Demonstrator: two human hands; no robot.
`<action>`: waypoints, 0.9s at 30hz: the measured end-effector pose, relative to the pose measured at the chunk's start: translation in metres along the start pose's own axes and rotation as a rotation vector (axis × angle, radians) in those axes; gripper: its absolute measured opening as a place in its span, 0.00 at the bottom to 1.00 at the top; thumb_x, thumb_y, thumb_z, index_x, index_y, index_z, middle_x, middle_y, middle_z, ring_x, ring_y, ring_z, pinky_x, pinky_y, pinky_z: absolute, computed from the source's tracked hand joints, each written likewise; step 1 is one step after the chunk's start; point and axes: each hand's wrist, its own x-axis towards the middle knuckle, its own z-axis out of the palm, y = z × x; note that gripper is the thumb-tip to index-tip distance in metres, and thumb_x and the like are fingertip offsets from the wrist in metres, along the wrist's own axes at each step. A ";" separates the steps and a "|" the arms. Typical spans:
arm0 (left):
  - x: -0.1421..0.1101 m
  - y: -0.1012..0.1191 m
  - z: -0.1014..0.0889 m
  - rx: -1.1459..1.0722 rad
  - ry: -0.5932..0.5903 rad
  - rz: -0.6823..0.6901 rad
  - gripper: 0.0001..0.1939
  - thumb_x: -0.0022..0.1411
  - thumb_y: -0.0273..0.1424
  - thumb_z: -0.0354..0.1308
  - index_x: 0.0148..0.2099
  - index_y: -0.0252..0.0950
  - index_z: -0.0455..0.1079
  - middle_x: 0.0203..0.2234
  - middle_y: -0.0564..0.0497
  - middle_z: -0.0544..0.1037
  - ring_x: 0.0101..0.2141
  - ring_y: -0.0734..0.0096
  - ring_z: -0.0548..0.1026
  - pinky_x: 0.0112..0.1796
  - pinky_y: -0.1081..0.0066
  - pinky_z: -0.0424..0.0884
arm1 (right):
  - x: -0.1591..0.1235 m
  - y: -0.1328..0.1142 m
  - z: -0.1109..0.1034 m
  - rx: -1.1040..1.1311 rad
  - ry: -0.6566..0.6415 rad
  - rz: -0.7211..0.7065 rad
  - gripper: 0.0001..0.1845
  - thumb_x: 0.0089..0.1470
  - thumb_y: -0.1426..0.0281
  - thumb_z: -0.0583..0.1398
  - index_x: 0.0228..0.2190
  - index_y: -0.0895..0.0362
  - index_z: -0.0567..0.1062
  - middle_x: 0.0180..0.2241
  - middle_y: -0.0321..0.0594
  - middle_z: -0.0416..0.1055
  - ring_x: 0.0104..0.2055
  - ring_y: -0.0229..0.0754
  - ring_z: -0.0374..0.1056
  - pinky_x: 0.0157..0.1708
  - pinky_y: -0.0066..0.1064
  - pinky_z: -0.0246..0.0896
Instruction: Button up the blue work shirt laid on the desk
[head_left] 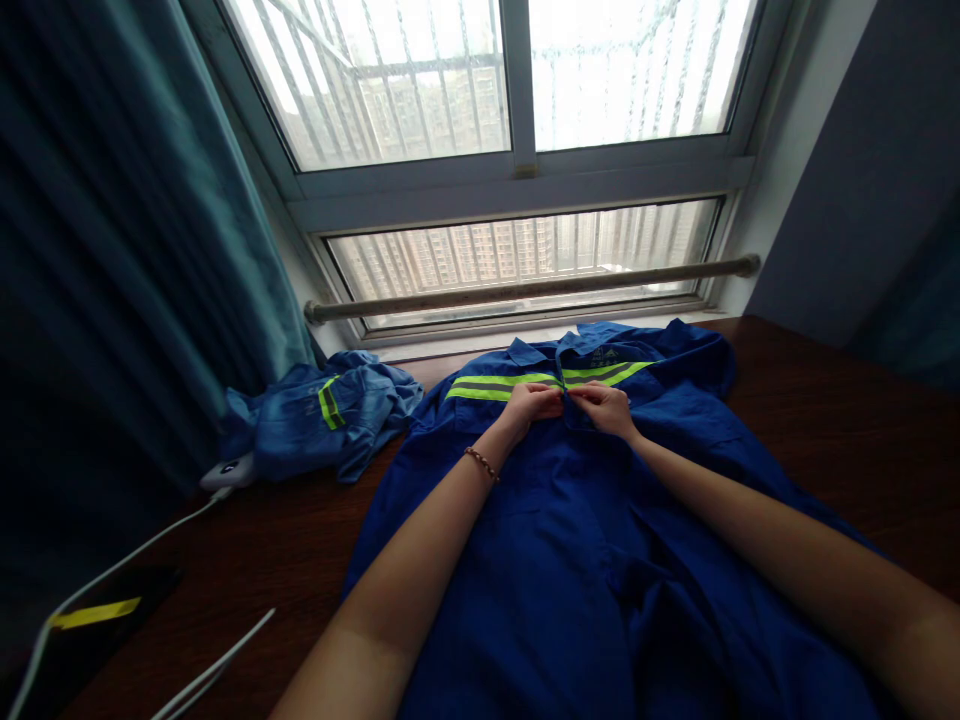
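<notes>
Blue coveralls (pixel 517 560) with a yellow-green and grey reflective stripe across the chest lie spread face up, collar toward the window. Both my hands meet at the front opening, just under the stripe. My left hand (pixel 534 402), with a beaded bracelet on the wrist, pinches the left edge of the opening. On the other edge, my right hand (pixel 601 408) is closed in a pinch, its fingertips nearly touching those of the left. Whatever small fastener lies between the fingertips is too small to make out.
A crumpled blue garment (pixel 315 415) with a reflective patch lies at the left, beside a white device (pixel 229 470) with a cable. A dark flat object with a yellow strip (pixel 97 612) is at lower left. A metal rail (pixel 525 291) crosses the window; a teal curtain (pixel 135 230) hangs left.
</notes>
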 end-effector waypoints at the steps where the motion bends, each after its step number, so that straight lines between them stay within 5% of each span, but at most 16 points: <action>1: -0.001 0.001 0.002 0.000 0.020 0.002 0.11 0.44 0.31 0.65 0.28 0.28 0.71 0.22 0.44 0.75 0.24 0.68 0.74 0.32 0.67 0.71 | 0.000 0.000 0.000 -0.011 -0.001 0.009 0.09 0.48 0.67 0.57 0.29 0.54 0.78 0.29 0.37 0.73 0.29 0.38 0.68 0.28 0.27 0.59; 5: -0.005 0.002 0.009 0.021 0.049 0.033 0.12 0.44 0.33 0.65 0.26 0.29 0.70 0.21 0.46 0.74 0.23 0.70 0.72 0.28 0.70 0.70 | -0.001 -0.003 -0.001 -0.082 -0.011 -0.007 0.09 0.50 0.68 0.56 0.30 0.54 0.77 0.28 0.38 0.72 0.28 0.38 0.67 0.30 0.28 0.60; 14: 0.000 -0.003 0.016 -0.133 0.299 -0.039 0.06 0.45 0.21 0.60 0.22 0.32 0.65 0.14 0.56 0.65 0.16 0.80 0.64 0.23 0.76 0.64 | -0.013 -0.023 0.002 -0.292 -0.218 -0.400 0.12 0.54 0.74 0.52 0.33 0.56 0.75 0.33 0.43 0.69 0.38 0.43 0.62 0.40 0.34 0.59; 21: -0.002 0.005 0.014 -0.281 0.304 -0.190 0.05 0.48 0.18 0.53 0.23 0.31 0.64 0.17 0.50 0.70 0.19 0.78 0.68 0.23 0.78 0.65 | -0.012 -0.025 0.003 -0.127 -0.067 -0.207 0.14 0.53 0.72 0.53 0.42 0.56 0.70 0.39 0.44 0.65 0.34 0.39 0.64 0.37 0.32 0.62; 27: 0.000 0.004 0.014 -0.381 0.327 -0.217 0.06 0.48 0.16 0.54 0.26 0.31 0.64 0.19 0.50 0.71 0.20 0.77 0.70 0.26 0.77 0.68 | -0.011 -0.021 0.003 -0.138 -0.073 -0.204 0.14 0.53 0.71 0.53 0.41 0.57 0.72 0.38 0.44 0.66 0.40 0.43 0.64 0.42 0.34 0.61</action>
